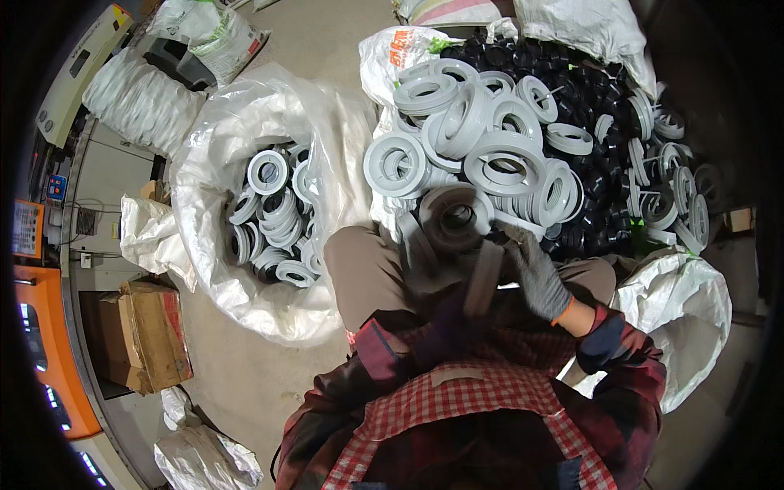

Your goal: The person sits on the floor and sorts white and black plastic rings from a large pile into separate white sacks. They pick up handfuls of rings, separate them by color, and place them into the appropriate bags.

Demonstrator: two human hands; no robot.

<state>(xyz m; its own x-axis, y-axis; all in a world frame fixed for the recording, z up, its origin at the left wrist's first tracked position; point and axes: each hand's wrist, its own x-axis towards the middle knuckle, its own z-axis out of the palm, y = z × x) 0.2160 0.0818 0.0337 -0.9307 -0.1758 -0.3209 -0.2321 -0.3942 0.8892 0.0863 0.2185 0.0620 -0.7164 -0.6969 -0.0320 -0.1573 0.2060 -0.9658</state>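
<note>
My right hand, in a grey knit glove with an orange cuff, is over my lap beside the pile. Its fingers are curled near a motion-blurred grey plastic ring that I see nearly edge-on. Whether those fingers grip anything is unclear. My left hand is dark and blurred in the shadow of my lap, at the lower end of that ring, and appears to hold it. Just beyond my hands lies a shaded flanged plastic ring. More light grey threaded rings are heaped behind it, some with thin spokes across their openings.
At left stands a white woven sack with a clear liner, holding grey rings. Black plastic fittings spread beneath the right-hand heap. A cardboard box and an orange machine are farther left. Another white sack lies at right.
</note>
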